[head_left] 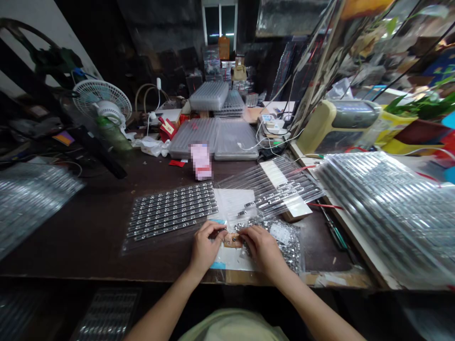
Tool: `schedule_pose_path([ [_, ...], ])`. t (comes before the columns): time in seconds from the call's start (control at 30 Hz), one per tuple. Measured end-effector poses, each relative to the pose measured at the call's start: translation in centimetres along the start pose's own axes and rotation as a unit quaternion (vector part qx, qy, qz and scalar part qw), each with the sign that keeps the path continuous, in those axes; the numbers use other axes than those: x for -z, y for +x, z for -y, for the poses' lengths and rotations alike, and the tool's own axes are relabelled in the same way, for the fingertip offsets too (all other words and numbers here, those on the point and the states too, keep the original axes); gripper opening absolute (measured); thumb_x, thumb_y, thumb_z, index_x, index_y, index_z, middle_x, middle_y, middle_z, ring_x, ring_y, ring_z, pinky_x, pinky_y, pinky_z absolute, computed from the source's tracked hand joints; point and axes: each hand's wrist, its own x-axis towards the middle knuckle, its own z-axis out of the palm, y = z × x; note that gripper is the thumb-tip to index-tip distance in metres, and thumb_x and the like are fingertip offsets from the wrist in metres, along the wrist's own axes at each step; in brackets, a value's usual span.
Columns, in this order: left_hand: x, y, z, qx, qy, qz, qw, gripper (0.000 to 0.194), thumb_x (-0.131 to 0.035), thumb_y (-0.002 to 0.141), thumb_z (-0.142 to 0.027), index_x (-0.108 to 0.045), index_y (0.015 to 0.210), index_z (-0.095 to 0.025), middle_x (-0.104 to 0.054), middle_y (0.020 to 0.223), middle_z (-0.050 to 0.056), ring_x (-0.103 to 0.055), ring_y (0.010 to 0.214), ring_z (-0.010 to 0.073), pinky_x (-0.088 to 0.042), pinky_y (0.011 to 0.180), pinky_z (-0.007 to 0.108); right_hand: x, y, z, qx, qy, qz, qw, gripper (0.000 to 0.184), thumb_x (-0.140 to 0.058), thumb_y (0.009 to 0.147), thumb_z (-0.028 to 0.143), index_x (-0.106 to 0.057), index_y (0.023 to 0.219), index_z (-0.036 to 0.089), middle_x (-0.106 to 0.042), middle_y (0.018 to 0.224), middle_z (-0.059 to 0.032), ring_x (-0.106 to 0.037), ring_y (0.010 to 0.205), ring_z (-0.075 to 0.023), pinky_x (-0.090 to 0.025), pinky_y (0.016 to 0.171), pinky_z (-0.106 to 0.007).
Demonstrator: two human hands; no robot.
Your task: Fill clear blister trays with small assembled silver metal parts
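Note:
My left hand (206, 247) is closed in a pinch at the left side of a small tan block (233, 240); a small dark bit shows at its fingertips, too small to name. My right hand (262, 246) is pinched at the block's right side, and what its fingers hold is hidden. The block lies on a white sheet (236, 264) with blue tape at its left. Beside my right hand is a clear bag (289, 244) of small shiny metal parts. Left of my hands lies a clear ribbed tray (172, 210) filled with rows of metal pieces.
Another ribbed tray (261, 189), partly filled, rests tilted beyond my hands. Stacked trays stand at right (394, 213) and far left (31, 199). A green-handled screwdriver (337, 234) lies at right. A phone-like pink object (201, 162) and a fan (103, 102) stand farther back.

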Motion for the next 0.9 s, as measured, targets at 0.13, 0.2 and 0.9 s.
schedule_pose_path([
  [0.13,0.0,0.1,-0.1,0.001,-0.004,0.006,1.000,0.012,-0.060,0.082,-0.023,-0.070,0.085,-0.018,-0.067,0.083,0.005,-0.063,0.078,0.0175,-0.050,0.068,0.028,-0.9,0.1,0.8,-0.032,0.010,-0.037,0.999,0.009,-0.060,0.086,0.028,-0.066,0.081,0.024,-0.067,0.081,0.0005,-0.054,0.078,-0.0156,-0.036,0.071,-0.029],
  [0.2,0.0,0.1,-0.1,0.001,-0.004,0.006,1.000,0.012,-0.060,0.082,-0.023,-0.070,0.085,-0.018,-0.067,0.083,0.005,-0.063,0.078,0.0175,-0.050,0.068,0.028,-1.1,0.2,1.2,-0.023,-0.008,-0.048,0.999,0.009,-0.062,0.084,0.031,-0.069,0.079,0.027,-0.067,0.087,0.0002,-0.053,0.082,-0.0167,-0.034,0.072,-0.031],
  [0.9,0.0,-0.1,-0.1,0.015,-0.013,0.006,1.000,0.013,-0.060,0.082,-0.025,-0.071,0.086,-0.018,-0.067,0.083,0.005,-0.063,0.079,0.0174,-0.051,0.065,0.026,0.1,-0.2,0.4,0.015,-0.116,-0.019,0.993,0.020,-0.062,0.085,0.028,-0.066,0.103,0.034,-0.063,0.099,-0.0022,-0.047,0.091,-0.0201,-0.031,0.074,-0.033],
])
